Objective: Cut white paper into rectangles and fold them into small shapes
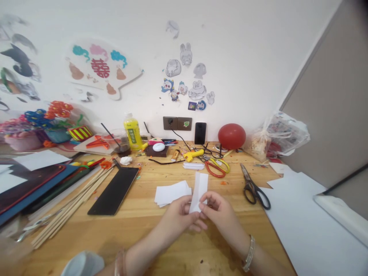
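A white paper strip with a lengthwise crease stands tilted between my two hands, above the wooden table. My left hand holds its lower end from the left, the fingers curled beneath it. My right hand pinches the lower right edge between thumb and fingers. Just behind my left hand lies a small stack of white paper pieces. Several narrow folded paper strips rest beyond the held one.
Black scissors lie at the right beside large white sheets. Red-handled scissors, a yellow glue gun and a red balloon are farther back. A black tablet and wooden sticks lie left. A yellow bottle stands behind.
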### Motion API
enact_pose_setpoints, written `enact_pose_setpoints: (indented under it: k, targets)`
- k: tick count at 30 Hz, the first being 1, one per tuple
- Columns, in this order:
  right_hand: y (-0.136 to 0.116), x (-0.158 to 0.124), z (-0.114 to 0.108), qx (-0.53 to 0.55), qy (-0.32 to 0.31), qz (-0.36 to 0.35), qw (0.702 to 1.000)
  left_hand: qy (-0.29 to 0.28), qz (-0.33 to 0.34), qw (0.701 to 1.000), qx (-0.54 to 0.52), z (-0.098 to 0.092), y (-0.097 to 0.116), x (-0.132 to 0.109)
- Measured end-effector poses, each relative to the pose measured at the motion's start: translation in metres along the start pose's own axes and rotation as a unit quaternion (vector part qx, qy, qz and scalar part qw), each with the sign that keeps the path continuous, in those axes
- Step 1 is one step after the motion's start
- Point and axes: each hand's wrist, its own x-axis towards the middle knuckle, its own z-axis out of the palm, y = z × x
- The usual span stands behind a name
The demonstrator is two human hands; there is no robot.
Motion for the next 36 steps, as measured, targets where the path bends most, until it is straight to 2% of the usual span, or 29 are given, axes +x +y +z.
enact_pose_setpoints:
  k: [12,18,24,27,36]
  targets:
    - [-0.004,-0.004,0.001,-0.012,0.009,0.003,1.0,0.005,0.006,1.0,0.002,0.002,-0.003,0.0]
    - [-0.005,-0.005,0.002,-0.005,-0.011,-0.013,1.0,0.016,0.025,1.0,0.004,0.004,-0.001,-0.001]
    - [-0.007,-0.002,-0.001,0.007,0.03,-0.009,1.0,-0.024,-0.001,0.999,-0.022,0.001,0.008,-0.005]
    - [-0.008,0.0,-0.004,0.009,0.025,-0.009,1.0,-0.03,-0.012,0.999,-0.043,0.001,0.012,-0.007]
    - [-0.008,-0.003,-0.002,-0.045,0.049,-0.034,0.997,-0.021,-0.003,0.999,0.027,0.004,-0.008,0.003]
